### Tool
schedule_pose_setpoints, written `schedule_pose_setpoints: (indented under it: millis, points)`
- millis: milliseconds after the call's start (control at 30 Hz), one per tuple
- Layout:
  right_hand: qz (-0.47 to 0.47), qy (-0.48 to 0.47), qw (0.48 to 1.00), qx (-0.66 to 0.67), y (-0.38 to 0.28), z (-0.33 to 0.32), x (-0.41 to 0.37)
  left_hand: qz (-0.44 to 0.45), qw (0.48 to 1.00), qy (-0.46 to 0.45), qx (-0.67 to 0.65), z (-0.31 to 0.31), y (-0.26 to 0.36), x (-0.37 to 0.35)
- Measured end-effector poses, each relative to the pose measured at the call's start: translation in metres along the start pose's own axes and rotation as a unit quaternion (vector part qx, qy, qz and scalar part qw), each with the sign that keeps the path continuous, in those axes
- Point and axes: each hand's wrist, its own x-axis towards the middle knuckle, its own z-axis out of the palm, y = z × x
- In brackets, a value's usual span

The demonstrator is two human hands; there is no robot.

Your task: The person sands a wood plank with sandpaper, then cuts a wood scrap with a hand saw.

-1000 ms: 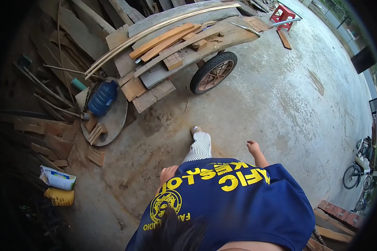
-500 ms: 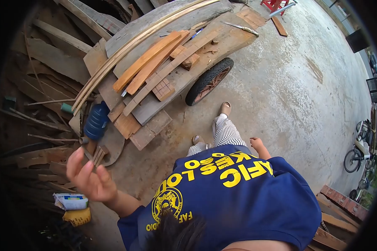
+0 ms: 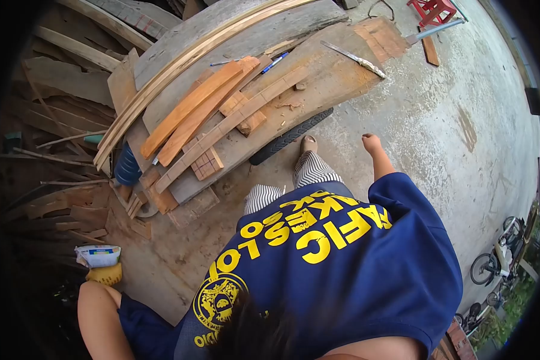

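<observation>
Where the board-topped cart [image 3: 324, 84] spreads: from nine through twelve o'clock in view, its near edge over a tyre [image 3: 291, 138], which seems to help carry the load off the floor.

Long pale strips [image 3: 177, 63]: bundled side by side along the top, probably so their full length has support.

Orange-brown boards [image 3: 191, 103]: two, slightly curved and nested together, perhaps grouped for their matching shape; from the right hand [image 3: 372, 143] they lie well apart, between nine and ten o'clock.

Marked strip [image 3: 222, 133]: crosses over two blocks, which likely prop it; cross-lines show along it.

Blocks: the plain one [image 3: 251, 123] between nine and ten o'clock of that hand, the gridded one [image 3: 207, 164] just under nine.

Knife-like tool [image 3: 355, 57]: lies on the bare board at about twelve o'clock of the same hand, apart from it, perhaps set aside from the wood pieces.

Right grip: fingers look loosely curled beside the cart, touching none of the wood; nothing shows in them, though the palm is hidden.

Left grip: out of sight, so its state cannot be told.

Blue pen [image 3: 275, 63]: near the boards' upper ends, between ten and eleven o'clock of the right hand.
</observation>
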Motion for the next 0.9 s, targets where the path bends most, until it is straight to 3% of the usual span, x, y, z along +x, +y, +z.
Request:
schedule_pose_setpoints:
  millis: [100, 200, 400, 500, 567, 667, 800, 833, 900]
  points:
    - [-0.001, 0.108, 0.994, -0.016, -0.049, -0.06, 0.077, -0.028, 0.998, -0.052, 0.023, 0.029, 0.005, 0.019]
    - [-0.075, 0.23, 0.97, -0.01, -0.099, -0.103, 0.136, -0.038, 0.991, -0.115, 0.051, 0.044, 0.007, 0.042]
    - [-0.116, 0.175, 0.969, -0.134, -0.159, -0.117, 0.208, -0.057, 0.975, -0.186, 0.111, 0.057, 0.023, 0.076]
    - [-0.044, -0.098, 0.985, -0.132, -0.155, -0.106, 0.24, -0.061, 0.965, -0.209, 0.146, 0.053, 0.035, 0.093]
    - [-0.045, 0.004, 0.979, -0.201, -0.161, -0.096, 0.211, -0.066, 0.959, -0.216, 0.169, 0.051, 0.043, 0.094]
    - [-0.123, 0.095, 0.962, -0.224, -0.142, -0.083, 0.189, -0.068, 0.959, -0.207, 0.183, 0.055, 0.043, 0.09]
    - [-0.098, 0.095, 0.979, -0.154, -0.156, -0.11, 0.156, -0.063, 0.954, -0.217, 0.197, 0.05, 0.04, 0.092]
    - [-0.143, 0.106, 0.979, -0.097, -0.14, -0.107, 0.175, -0.058, 0.954, -0.216, 0.202, 0.051, 0.039, 0.095]
    - [-0.149, 0.008, 0.988, -0.048, -0.106, -0.1, 0.229, -0.053, 0.954, -0.211, 0.207, 0.05, 0.038, 0.101]
